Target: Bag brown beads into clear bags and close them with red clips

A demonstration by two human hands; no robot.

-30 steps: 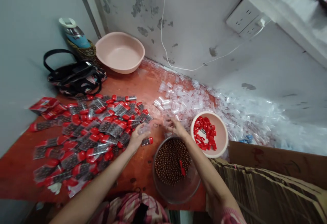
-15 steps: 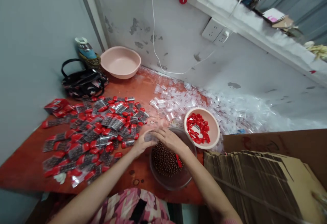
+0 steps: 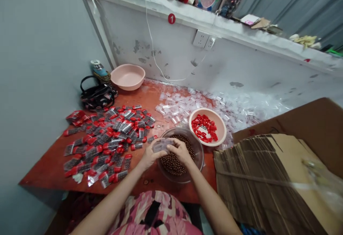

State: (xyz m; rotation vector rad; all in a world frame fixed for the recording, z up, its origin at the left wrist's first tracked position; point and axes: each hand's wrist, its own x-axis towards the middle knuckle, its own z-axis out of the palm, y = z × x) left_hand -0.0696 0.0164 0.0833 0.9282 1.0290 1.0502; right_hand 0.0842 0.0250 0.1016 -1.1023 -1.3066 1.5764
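My left hand (image 3: 150, 155) is closed around a small clear plastic container (image 3: 160, 146), held over the left rim of a clear bowl (image 3: 199, 163). Thumb and fingers of my right hand (image 3: 181, 151) pinch the right end of the clear plastic; whether it is one piece or two I cannot tell. Small round brown beads (image 3: 174, 167) lie in the bowl beneath my hands. A pale pink bowl (image 3: 223, 131) of red caps (image 3: 205, 124) stands just behind it on the right. To my left spreads a pile of filled, red-capped containers (image 3: 118, 135).
Loose clear containers (image 3: 179, 104) are heaped along the wall. Strapped flattened cardboard (image 3: 252, 177) stands at the right beside a brown carton (image 3: 302, 124). A pink basin (image 3: 128, 77), a black handbag (image 3: 98, 97) and a bottle (image 3: 98, 68) sit at the back left.
My right hand has drawn back from over the left hand to the right end of the clear plastic, which now shows between both hands. The view has tilted up and levelled.
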